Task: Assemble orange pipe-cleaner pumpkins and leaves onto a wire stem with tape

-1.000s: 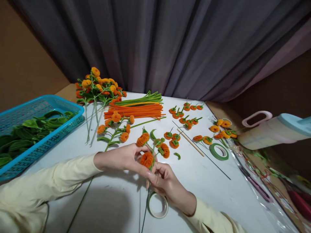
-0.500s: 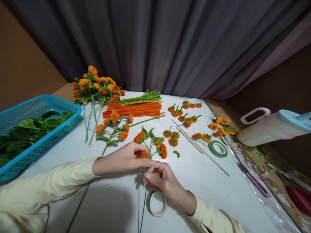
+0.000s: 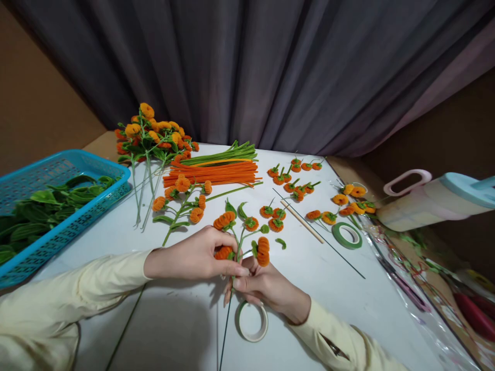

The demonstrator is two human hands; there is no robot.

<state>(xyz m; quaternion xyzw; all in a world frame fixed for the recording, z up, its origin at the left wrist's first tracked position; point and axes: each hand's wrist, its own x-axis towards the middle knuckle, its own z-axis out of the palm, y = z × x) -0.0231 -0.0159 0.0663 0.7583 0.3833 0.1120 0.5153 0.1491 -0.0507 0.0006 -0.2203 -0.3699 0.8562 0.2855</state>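
"Pinching what, and where?"

"Flower stem [image 3: 240, 243], just over the table [image 3: 309, 319]! My left grip [image 3: 201, 255] pinches it, my right grip [image 3: 274, 291] pinches just below, near the tape [image 3: 264, 324]."

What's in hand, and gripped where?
A stem with orange pumpkin-like heads: left hand pinches it just below the heads, right hand lower on the stem.

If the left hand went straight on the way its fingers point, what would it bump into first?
Probably the right hand, since the left hand points across at it and both hold the same flower stem. Depth is hard to judge, so it might just slip past.
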